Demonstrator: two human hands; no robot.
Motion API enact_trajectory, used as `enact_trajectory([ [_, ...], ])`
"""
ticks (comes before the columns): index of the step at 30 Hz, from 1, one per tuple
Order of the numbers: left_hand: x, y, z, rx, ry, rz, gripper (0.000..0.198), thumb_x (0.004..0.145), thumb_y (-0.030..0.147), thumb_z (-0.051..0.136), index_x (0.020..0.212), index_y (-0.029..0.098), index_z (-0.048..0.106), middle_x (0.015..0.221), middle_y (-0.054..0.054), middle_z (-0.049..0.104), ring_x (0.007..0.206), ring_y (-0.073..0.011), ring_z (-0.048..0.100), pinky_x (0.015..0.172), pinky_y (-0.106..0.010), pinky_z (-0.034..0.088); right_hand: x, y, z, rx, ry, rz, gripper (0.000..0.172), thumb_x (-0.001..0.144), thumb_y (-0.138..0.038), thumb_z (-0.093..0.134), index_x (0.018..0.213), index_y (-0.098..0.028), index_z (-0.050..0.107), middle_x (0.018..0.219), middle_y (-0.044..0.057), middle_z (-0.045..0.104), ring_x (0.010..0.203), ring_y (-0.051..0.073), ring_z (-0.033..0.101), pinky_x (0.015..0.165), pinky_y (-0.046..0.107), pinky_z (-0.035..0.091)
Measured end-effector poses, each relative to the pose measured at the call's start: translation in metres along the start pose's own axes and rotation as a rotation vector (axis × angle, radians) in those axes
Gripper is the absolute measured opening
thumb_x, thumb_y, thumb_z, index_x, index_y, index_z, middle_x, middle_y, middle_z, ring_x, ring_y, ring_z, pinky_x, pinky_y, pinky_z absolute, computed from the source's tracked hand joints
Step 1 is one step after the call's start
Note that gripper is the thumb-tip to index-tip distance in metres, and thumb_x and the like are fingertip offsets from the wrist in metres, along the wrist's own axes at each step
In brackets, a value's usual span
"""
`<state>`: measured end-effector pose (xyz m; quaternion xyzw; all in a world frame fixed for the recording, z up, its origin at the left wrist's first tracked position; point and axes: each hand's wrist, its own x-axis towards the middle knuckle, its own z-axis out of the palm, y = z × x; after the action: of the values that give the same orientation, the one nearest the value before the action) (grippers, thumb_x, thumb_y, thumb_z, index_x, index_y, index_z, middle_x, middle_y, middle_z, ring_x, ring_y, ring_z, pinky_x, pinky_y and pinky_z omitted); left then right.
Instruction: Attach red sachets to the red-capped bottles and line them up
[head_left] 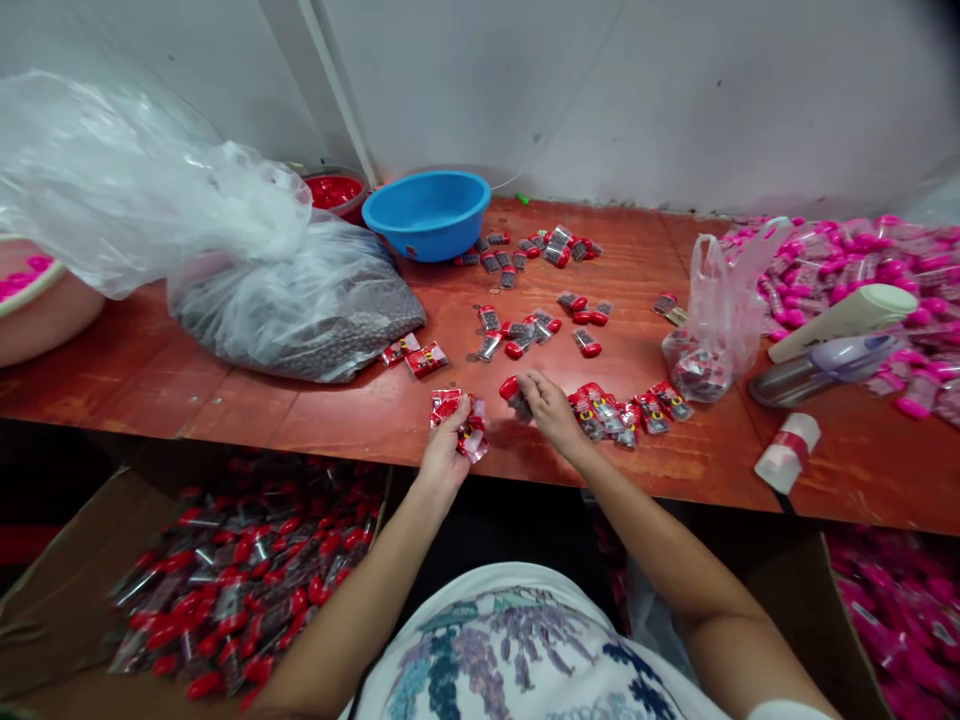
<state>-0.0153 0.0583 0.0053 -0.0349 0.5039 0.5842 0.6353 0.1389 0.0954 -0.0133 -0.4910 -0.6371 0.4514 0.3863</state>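
My left hand [448, 442] is closed on a bunch of red printed plastic wrappers [459, 418] near the table's front edge. My right hand [550, 403] pinches a small clear tube with a red cap [514, 394], just right of the left hand. A row of wrapped tubes [628, 412] lies beside my right wrist. Several loose red-capped tubes [525, 330] are scattered on the red-brown wooden table [225, 400] farther back.
A blue bowl [427, 212] and a red-filled bowl [335, 190] stand at the back. A large clear bag of dark beads [300, 310] lies left. At the right sit a small plastic bag [709, 330], a heat gun [825, 365], tape [787, 452] and pink tubes [862, 260]. Cardboard boxes [240, 580] of tubes sit below.
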Motion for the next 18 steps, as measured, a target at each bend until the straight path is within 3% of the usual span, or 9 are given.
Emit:
enact_trajectory([
  [2, 0.001, -0.002, 0.001, 0.005, 0.010, 0.031, 0.017, 0.066, 0.015, 0.079, 0.073, 0.013, 0.063, 0.063, 0.000, 0.067, 0.047, -0.0102, 0.060, 0.050, -0.022, 0.053, -0.012, -0.008, 0.007, 0.252, 0.004, 0.114, 0.044, 0.093, -0.052, 0.038, 0.114, -0.020, 0.059, 0.070, -0.001, 0.058, 0.055, 0.013, 0.054, 0.050, 0.024, 0.046],
  [4, 0.001, -0.005, 0.001, 0.000, 0.012, 0.065, 0.019, 0.064, 0.014, 0.080, 0.072, 0.013, 0.063, 0.063, 0.000, 0.067, 0.049, -0.0106, 0.061, 0.053, -0.023, 0.054, -0.023, -0.013, 0.013, 0.354, -0.041, 0.154, 0.048, 0.089, -0.050, 0.047, 0.127, -0.021, 0.053, 0.076, -0.001, 0.059, 0.059, 0.013, 0.056, 0.054, 0.025, 0.049],
  [9, 0.000, -0.011, 0.001, 0.045, -0.029, 0.110, 0.023, 0.062, 0.018, 0.082, 0.076, 0.013, 0.064, 0.064, -0.001, 0.068, 0.050, -0.0123, 0.062, 0.049, -0.022, 0.052, -0.041, -0.014, 0.016, 0.098, 0.026, 0.004, 0.050, 0.087, -0.037, 0.055, 0.135, -0.026, 0.049, 0.108, 0.005, 0.060, 0.094, 0.017, 0.060, 0.083, 0.030, 0.050],
  [11, 0.000, -0.013, 0.001, 0.024, -0.057, 0.163, 0.023, 0.061, 0.015, 0.082, 0.075, 0.013, 0.064, 0.065, -0.001, 0.068, 0.053, -0.0120, 0.063, 0.052, -0.022, 0.052, -0.044, -0.014, 0.015, -0.001, 0.072, -0.057, 0.048, 0.088, -0.034, 0.054, 0.135, -0.027, 0.050, 0.111, 0.006, 0.059, 0.101, 0.018, 0.058, 0.091, 0.031, 0.046],
  [18, -0.004, -0.014, 0.004, 0.034, -0.061, 0.201, 0.024, 0.058, 0.014, 0.083, 0.070, 0.013, 0.063, 0.064, 0.000, 0.067, 0.052, -0.0113, 0.062, 0.056, -0.022, 0.053, -0.047, -0.010, 0.017, -0.019, 0.179, -0.042, 0.045, 0.089, -0.033, 0.053, 0.133, -0.026, 0.052, 0.108, 0.006, 0.060, 0.093, 0.019, 0.059, 0.086, 0.032, 0.047],
])
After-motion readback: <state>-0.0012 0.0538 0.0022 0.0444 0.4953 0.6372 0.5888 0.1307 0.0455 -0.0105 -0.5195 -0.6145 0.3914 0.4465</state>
